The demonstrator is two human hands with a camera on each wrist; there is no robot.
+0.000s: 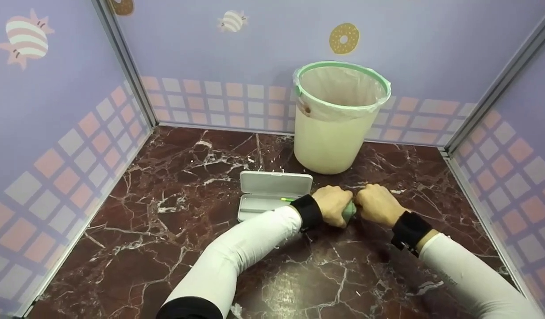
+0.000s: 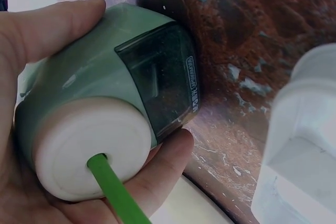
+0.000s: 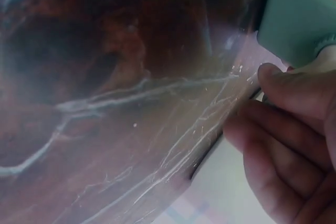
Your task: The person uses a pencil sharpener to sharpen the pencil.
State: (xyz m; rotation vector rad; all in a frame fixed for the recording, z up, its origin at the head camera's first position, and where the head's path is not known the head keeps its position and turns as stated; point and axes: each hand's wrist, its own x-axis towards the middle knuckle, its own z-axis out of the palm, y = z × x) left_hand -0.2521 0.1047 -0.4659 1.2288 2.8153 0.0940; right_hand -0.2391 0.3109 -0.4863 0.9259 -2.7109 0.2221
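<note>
My left hand (image 1: 333,204) grips a green pencil sharpener (image 2: 79,77) round its body, thumb on one side and fingers on the other. A green pencil (image 2: 118,190) is in the hole of its pale round front. A dark see-through window (image 2: 163,80) is on the sharpener's side. Close by on the right, my right hand (image 1: 380,204) has curled fingers at the sharpener's crank side. Its thumb and fingers pinch the crank handle, which they mostly hide. An open grey-white pencil case (image 1: 259,203) lies left of the left hand; a bright green pencil end (image 1: 286,200) shows above it.
Behind the hands stands a cream waste bin (image 1: 330,137) with a green rim and a plastic liner. The dark red marbled tabletop (image 1: 166,239) bears small pale scraps. Patterned purple panels (image 1: 237,48) border it at the back and both sides.
</note>
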